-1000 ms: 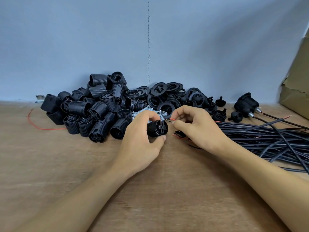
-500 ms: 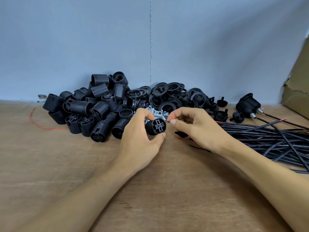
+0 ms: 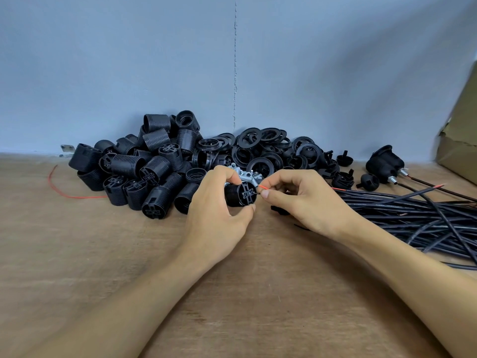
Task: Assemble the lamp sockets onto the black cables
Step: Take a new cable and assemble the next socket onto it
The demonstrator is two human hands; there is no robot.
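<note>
Right hand (image 3: pixel 304 202) has closed in on the socket (image 3: pixel 241 194) since the earlier frames; its thumb now sits just beside the socket's ribbed end face. Left hand (image 3: pixel 216 215) grips the black socket body, forefinger curled over the top and thumb under it, end face turned toward the right fingers. Right thumb and forefinger pinch the stripped cable end: a red lead (image 3: pixel 263 187) juts out just above the thumbnail, and a thin dark lead (image 3: pixel 258 193) reaches from the thumb tip to the end face. Whether it has entered a terminal cannot be told. The remaining right fingers are curled.

Directly behind both sets of fingertips lies a cluster of small metal fittings (image 3: pixel 245 174). Beyond the left knuckles sits a heap of socket bodies (image 3: pixel 154 166); beyond the right knuckles, a heap of black rings (image 3: pixel 258 148). Outboard of the right wrist, the black cables (image 3: pixel 413 213) lie bundled on the wooden table (image 3: pixel 103 254), with one finished socket (image 3: pixel 384 161) past them.
</note>
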